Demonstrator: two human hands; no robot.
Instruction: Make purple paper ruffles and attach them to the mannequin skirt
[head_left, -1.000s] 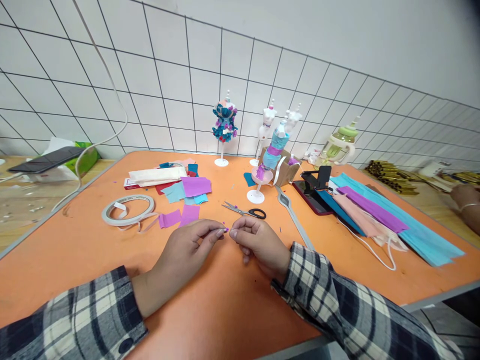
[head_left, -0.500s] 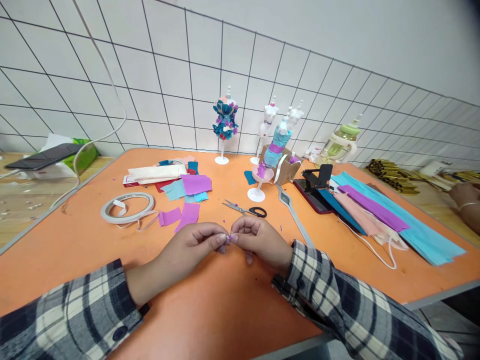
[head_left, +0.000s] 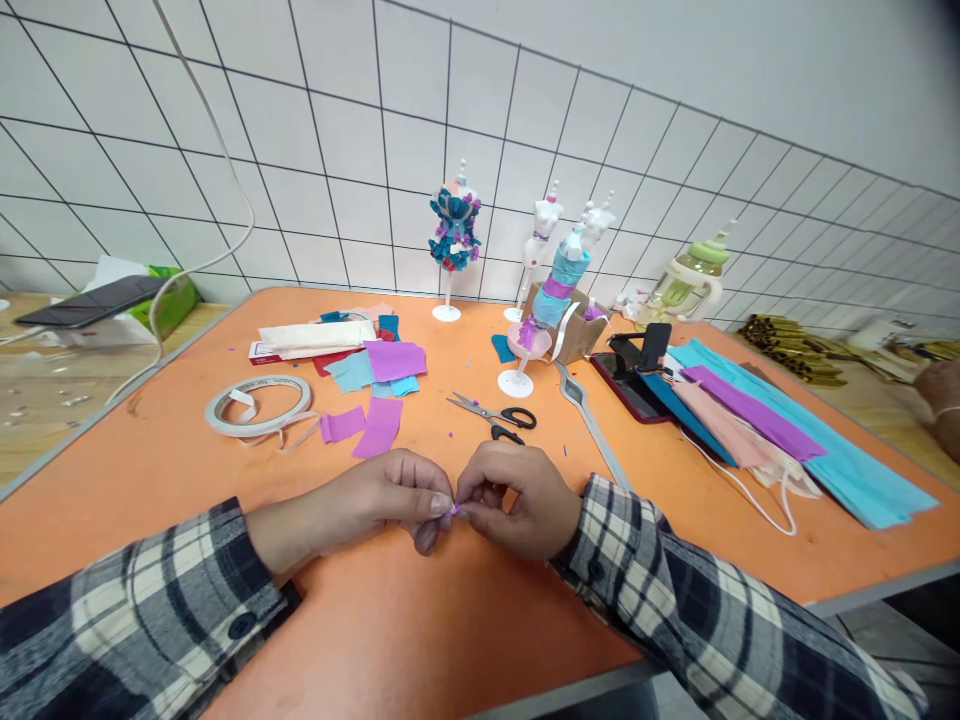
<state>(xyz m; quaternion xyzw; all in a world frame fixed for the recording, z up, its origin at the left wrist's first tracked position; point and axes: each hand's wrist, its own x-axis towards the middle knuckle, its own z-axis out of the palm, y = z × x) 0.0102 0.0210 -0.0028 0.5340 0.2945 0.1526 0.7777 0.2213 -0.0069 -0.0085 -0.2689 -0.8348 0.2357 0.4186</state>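
Note:
Between my fingertips is a tiny purple paper piece (head_left: 454,510), mostly hidden by the fingers. My left hand (head_left: 390,497) pinches it from one side, thumb against forefinger. From the other side my right hand (head_left: 521,497) grips it too, with its fingers curled. Just beyond the right hand lie scissors (head_left: 491,412) with black handles, blades apart. Purple paper pieces (head_left: 379,428) rest past the left hand. A roll of white double-sided tape (head_left: 217,412) lies farther left, with a loose strip trailing from it.
Small dress forms on stands, one covered in blue and purple paper (head_left: 454,235), another wrapped in light blue (head_left: 564,275), stand at the back. A brown box (head_left: 581,335), a phone (head_left: 626,388), a green-lidded bottle (head_left: 694,275) and crepe paper strips (head_left: 847,470) are to the right.
Both hands have come slightly lower and nearer to me, still pinching the purple piece. The right hand has turned, its knuckles higher, and more of the scissors shows.

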